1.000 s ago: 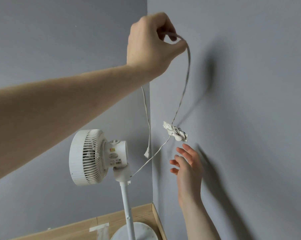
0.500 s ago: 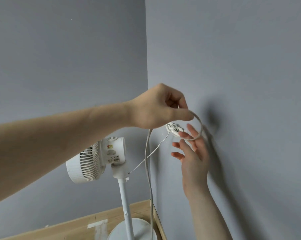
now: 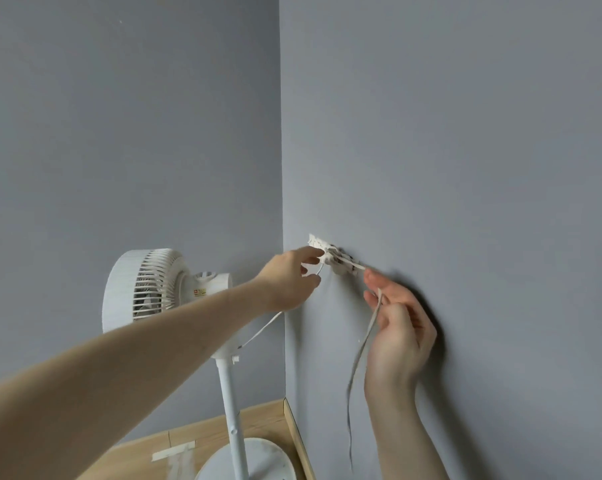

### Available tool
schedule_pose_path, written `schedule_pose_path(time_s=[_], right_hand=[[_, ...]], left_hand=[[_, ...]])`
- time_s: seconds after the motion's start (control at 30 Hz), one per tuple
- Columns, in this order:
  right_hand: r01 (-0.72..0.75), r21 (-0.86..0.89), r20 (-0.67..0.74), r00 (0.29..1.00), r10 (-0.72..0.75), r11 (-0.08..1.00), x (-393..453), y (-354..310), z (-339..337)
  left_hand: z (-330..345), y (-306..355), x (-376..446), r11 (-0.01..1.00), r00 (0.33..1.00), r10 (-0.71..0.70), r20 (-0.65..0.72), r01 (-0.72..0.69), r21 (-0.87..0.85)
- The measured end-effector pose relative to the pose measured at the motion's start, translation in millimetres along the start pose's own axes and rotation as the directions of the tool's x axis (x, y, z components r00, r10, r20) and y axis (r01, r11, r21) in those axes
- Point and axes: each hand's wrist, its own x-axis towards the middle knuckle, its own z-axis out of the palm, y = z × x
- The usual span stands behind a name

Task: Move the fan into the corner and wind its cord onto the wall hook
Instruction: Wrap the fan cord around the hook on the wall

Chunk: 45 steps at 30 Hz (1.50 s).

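The left hand (image 3: 291,278) has dropped from above to the wall hook (image 3: 334,259), looping the cord (image 3: 363,341) around it; the right hand (image 3: 400,327), formerly open-fingered below, now pinches the cord's hanging end.

The fan's round base (image 3: 254,459) is being cut off by the bottom edge at 6 o'clock. Part of the fan (image 3: 147,285) is being hidden by the left forearm. The cord (image 3: 358,348) is being blurred below the right hand (image 3: 400,327). The hook (image 3: 334,259) is being partly covered by cord turns.
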Motion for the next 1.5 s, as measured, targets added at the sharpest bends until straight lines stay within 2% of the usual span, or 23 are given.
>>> schedule_pose_path(time_s=[0.1, 0.23, 0.37, 0.43, 0.53, 0.63, 0.7, 0.77, 0.87, 1.03, 1.23, 1.3, 1.43, 1.5], right_hand=[[0.074, -0.136, -0.01, 0.997, -0.076, 0.988, -2.9, 8.9, -4.3], [0.149, -0.347, 0.017, 0.988, -0.153, 0.926, -10.5, 26.8, -13.5], [0.146, -0.511, 0.058, 0.989, -0.135, 0.847, -16.8, 42.0, -21.6], [0.164, -0.583, 0.111, 0.986, -0.122, 0.796, -19.6, 50.4, -25.4], [0.21, -0.637, 0.176, 0.976, -0.126, 0.742, -24.1, 60.7, -27.4], [0.273, -0.655, 0.208, 0.962, -0.18, 0.705, -28.1, 64.5, -25.1], [0.298, -0.664, 0.223, 0.954, -0.199, 0.685, -29.9, 66.8, -23.9], [0.304, -0.684, 0.241, 0.952, -0.189, 0.663, -31.3, 70.9, -23.9], [0.287, -0.719, 0.265, 0.955, -0.133, 0.633, -33.3, 80.1, -26.3], [0.234, -0.813, 0.276, 0.961, -0.002, 0.533, -36.1, 90.0, -23.4], [0.074, -0.896, 0.201, 0.947, 0.25, 0.438, -31.9, 98.7, -16.4], [0.034, -0.891, 0.184, 0.938, 0.294, 0.453, -28.1, 100.3, -13.0], [-0.143, -0.781, 0.158, 0.896, 0.414, 0.607, -15.1, 99.2, -5.3], [-0.209, -0.731, 0.153, 0.877, 0.454, 0.65, -8.3, 98.8, -2.7]], left_hand=[[20.7, -6.1, 10.1, 0.998, 0.997, 0.053, -0.061, -0.052, 0.018], [33.4, -12.4, 20.0, 0.994, 0.961, 0.084, -0.262, -0.1, -0.05], [39.4, -15.8, 24.8, 0.991, 0.958, 0.126, -0.258, -0.133, -0.01], [45.9, -16.9, 24.5, 0.985, 0.942, 0.157, -0.297, -0.172, -0.026], [54.7, -15.7, 27.6, 0.967, 0.899, 0.113, -0.423, -0.197, -0.16], [56.5, -14.2, 32.8, 0.946, 0.87, 0.063, -0.49, -0.209, -0.248], [57.2, -15.3, 33.6, 0.933, 0.866, 0.078, -0.494, -0.238, -0.269], [57.7, -16.4, 32.4, 0.946, 0.857, 0.126, -0.499, -0.254, -0.199], [60.2, -19.9, 33.9, 0.944, 0.822, 0.269, -0.502, -0.328, -0.03], [62.4, -27.9, 39.7, 0.886, 0.789, 0.463, -0.405, -0.42, 0.195], [59.8, -32.8, 45.4, 0.854, 0.749, 0.521, -0.409, -0.46, 0.244], [59.8, -32.6, 44.7, 0.855, 0.751, 0.519, -0.408, -0.467, 0.227], [54.2, -29.6, 42.6, 0.866, 0.766, 0.497, -0.407, -0.466, 0.18], [50.6, -34.0, 43.2, 0.885, 0.786, 0.459, -0.414, -0.444, 0.14]])
